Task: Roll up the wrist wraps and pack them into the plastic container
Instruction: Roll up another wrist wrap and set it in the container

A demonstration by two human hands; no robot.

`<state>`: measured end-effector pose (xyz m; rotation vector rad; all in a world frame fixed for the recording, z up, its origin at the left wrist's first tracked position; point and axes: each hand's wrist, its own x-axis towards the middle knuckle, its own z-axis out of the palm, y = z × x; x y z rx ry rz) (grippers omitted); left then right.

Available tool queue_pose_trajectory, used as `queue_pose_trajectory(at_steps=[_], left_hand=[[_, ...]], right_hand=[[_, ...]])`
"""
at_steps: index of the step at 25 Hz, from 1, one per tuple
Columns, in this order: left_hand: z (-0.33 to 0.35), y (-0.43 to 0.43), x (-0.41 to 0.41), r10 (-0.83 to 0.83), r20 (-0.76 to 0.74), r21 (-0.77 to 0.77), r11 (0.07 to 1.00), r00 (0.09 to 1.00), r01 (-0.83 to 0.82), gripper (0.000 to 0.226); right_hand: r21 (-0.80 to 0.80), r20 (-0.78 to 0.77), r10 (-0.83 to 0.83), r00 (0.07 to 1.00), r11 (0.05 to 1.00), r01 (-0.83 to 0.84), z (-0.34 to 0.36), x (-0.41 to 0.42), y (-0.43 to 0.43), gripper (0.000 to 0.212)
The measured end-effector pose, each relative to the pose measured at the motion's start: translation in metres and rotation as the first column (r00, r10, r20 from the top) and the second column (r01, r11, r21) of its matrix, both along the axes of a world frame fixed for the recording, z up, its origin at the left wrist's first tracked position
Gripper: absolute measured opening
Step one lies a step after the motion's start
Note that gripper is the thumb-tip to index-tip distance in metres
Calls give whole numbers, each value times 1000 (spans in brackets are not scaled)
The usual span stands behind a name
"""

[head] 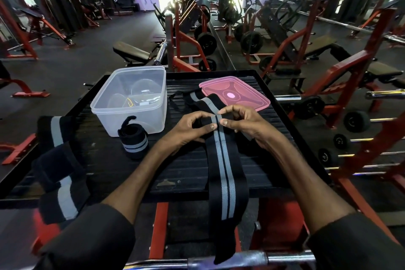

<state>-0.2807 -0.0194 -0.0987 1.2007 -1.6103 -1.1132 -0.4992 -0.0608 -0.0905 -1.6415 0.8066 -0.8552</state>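
Left hand [190, 126] and right hand [243, 123] together pinching one striped wrist wrap [225, 173] — one rolled wrap [133, 142] left of them, one plastic container [131, 101] and one pink lid [235, 92] beyond

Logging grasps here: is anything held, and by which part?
Yes. The left hand and right hand both pinch the unrolled wrist wrap between thumb and fingers, one on each side of its grey stripe; its near length hangs over the table edge.

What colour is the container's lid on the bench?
Translucent pink; the lid shows clearly in the head view.
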Motion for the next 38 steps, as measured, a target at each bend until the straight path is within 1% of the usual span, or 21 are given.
queue_pose_trajectory(at_steps=[3, 5, 6, 7, 8, 10, 11, 13, 15, 17, 19, 20, 22, 25, 28, 29, 31, 33, 35, 37, 38], left_hand=[[-1, 0, 0, 23, 12, -87, 996, 1000, -22, 37], [-1, 0, 0, 44, 71, -159, 987, 996, -32, 41], [-1, -1, 0, 57, 121, -210, 977, 991, -31, 43], [-1, -1, 0, 72, 163, -264, 964, 984, -26, 44], [-1, -1, 0, 89, 185, -310, 950, 979, -28, 44], [-1, -1, 1, 105, 186, -364, 931, 977, -31, 43], [-2, -1, 2, 111, 190, -374, 927, 976, -33, 43], [-2, -3, 3, 114, 189, -324, 945, 975, -48, 43], [-2, -3, 3, 53, 105, -118, 992, 993, -40, 40], [-2, -3, 2, -25, 6, 79, 997, 1000, 24, 36], [-3, -2, 2, -49, -29, 138, 989, 998, 53, 33], [-3, -2, 2, -42, -29, 129, 991, 999, 46, 32], [-2, -3, 1, 10, -15, 63, 998, 1000, -9, 34], [-3, -4, 1, 92, 75, -136, 987, 993, -81, 42], [-4, 0, -2, 121, 208, -315, 948, 971, -50, 44], [-4, 1, -3, 126, 217, -353, 935, 968, -43, 45], [-5, 2, -3, 148, 195, -434, 899, 970, -50, 45], [-6, 0, -1, 176, 168, -474, 877, 970, -77, 46], [-4, -3, -1, 160, 139, -371, 924, 977, -98, 47], [0, -3, -3, 59, 62, -128, 991, 996, -50, 43], [0, -2, -4, 12, 7, -13, 1000, 1000, -12, 39]], right_hand=[[140, 72, -52, 996, 989, 41, 11, 2, 4, 28], [298, 197, -100, 975, 954, 38, 16, 4, 5, 26], [345, 216, -117, 969, 938, 36, 17, 6, 4, 22], [340, 161, -116, 980, 939, 56, 17, 7, 3, 16], [301, 53, -82, 995, 951, 62, 16, 8, 4, 14], [231, -167, -3, 986, 972, 42, 11, 8, 3, 31], [202, -228, 3, 974, 978, 45, 10, 7, 3, 38], [146, -229, -18, 973, 988, 52, 10, 3, 2, 40], [75, -151, -25, 988, 997, 36, 9, -1, 2, 35], [-9, -53, -16, 998, 1000, 16, 8, -1, 3, 30], [-62, 40, 18, 999, 998, -16, 7, 0, 4, 27], [-85, 56, 32, 998, 996, -27, 6, 1, 4, 27], [-76, 60, 40, 997, 997, -35, 5, 0, 2, 29], [118, 76, -11, 997, 993, 2, 11, 0, 2, 31], [253, 84, -101, 991, 964, 77, 16, 4, 4, 26], [243, 18, -109, 994, 965, 101, 15, 4, 5, 23], [181, -199, -53, 979, 979, 90, 15, 6, 9, 27], [146, -292, -25, 956, 987, 70, 15, 6, 12, 36], [106, -231, -53, 972, 991, 79, 17, 4, 11, 39], [88, -127, -54, 990, 994, 66, 15, 2, 12, 32], [74, -97, -48, 994, 996, 55, 14, 1, 11, 31]])
